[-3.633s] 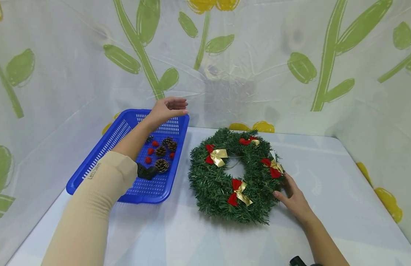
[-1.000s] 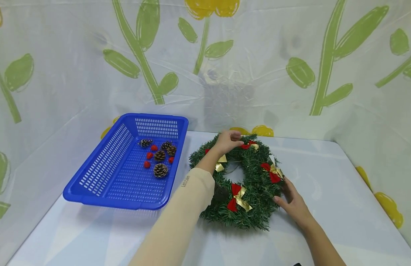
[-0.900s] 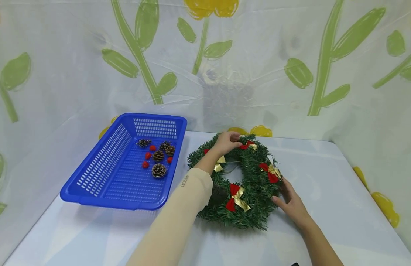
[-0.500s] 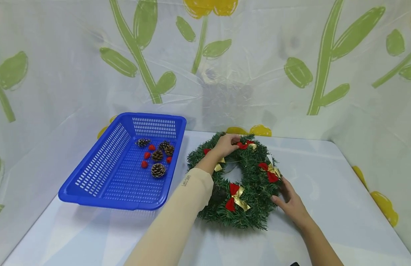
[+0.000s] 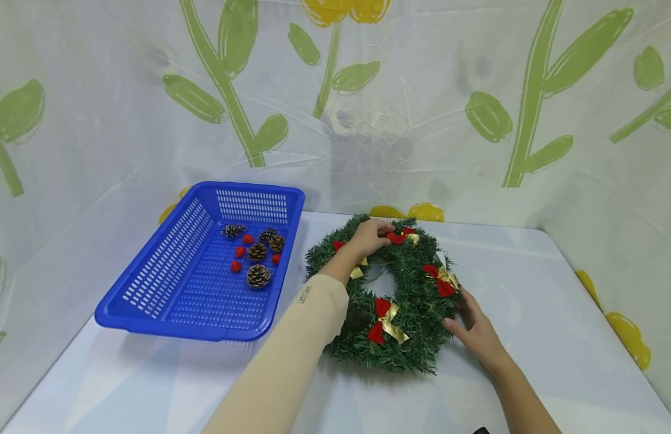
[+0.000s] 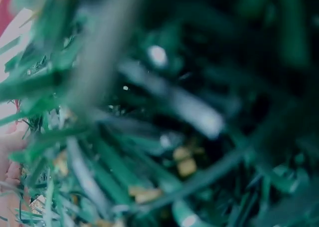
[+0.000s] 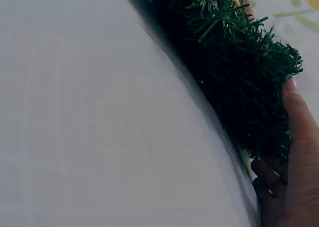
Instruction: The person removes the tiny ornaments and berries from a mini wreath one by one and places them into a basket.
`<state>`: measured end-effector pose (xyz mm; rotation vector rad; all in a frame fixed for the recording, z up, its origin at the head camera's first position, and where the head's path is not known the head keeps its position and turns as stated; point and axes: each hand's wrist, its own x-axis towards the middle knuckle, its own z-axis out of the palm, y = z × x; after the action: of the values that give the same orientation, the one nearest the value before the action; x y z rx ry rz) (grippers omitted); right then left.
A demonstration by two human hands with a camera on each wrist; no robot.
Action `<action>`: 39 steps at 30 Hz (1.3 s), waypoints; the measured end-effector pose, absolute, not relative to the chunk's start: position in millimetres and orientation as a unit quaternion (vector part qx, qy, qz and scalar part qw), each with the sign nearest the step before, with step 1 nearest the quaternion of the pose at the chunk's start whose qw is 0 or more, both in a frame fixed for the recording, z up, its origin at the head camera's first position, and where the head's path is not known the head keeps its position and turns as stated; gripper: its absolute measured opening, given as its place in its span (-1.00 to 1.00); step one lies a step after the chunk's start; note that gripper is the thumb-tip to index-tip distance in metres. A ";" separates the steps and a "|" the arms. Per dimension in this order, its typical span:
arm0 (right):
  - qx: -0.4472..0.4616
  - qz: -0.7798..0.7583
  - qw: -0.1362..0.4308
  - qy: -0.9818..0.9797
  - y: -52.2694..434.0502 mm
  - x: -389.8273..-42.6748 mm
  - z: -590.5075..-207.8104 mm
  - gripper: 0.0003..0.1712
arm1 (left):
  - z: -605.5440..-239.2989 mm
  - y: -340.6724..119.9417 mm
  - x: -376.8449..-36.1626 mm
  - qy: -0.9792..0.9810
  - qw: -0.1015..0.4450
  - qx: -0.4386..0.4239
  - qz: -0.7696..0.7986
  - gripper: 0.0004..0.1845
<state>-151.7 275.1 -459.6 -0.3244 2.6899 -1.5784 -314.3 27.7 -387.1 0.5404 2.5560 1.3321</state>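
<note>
Broadly, the white table (image 5: 530,337) gives open room near and to the right of the wreath, with the flowered plastic sheet (image 5: 422,120) closing in the far and side edges. Next in size, the blue basket (image 5: 167,283) sits to the left, close beside the wreath but apart from it, with pine cones (image 5: 258,275) and red berries (image 5: 239,251) in its far end. Lying flat at the table's middle, the green wreath (image 5: 416,349) looks light, with soft, springy needles over what is probably a stiff ring; its outer rim seems the safest place to take hold, since the red-and-gold bows (image 5: 386,319) would likely crush or pull loose. At the near right rim, the right hand (image 5: 476,334) lies with relaxed fingers touching the needles. At the far side, the left hand (image 5: 368,238) has its fingers curled about a red bow (image 5: 396,237).
</note>
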 end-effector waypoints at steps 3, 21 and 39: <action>-0.109 -0.509 0.003 0.854 274.5 -151.2 -458.7 -0.08 | -387.9 27.8 -314.0 0.868 0.096 0.177 0.454 -0.62; -0.122 -0.514 -0.011 0.849 274.5 -150.3 -460.6 -0.10 | -391.0 22.5 -313.2 0.844 0.025 0.171 0.508 -0.64; -0.117 -0.510 -0.005 0.852 275.2 -151.7 -459.3 -0.08 | -368.9 -1.5 -314.1 0.814 -0.011 0.127 0.567 -0.61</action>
<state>-151.7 275.2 -459.3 -0.3690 2.6842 -1.6084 -314.1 -1.5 -368.9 0.4017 2.5750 1.7919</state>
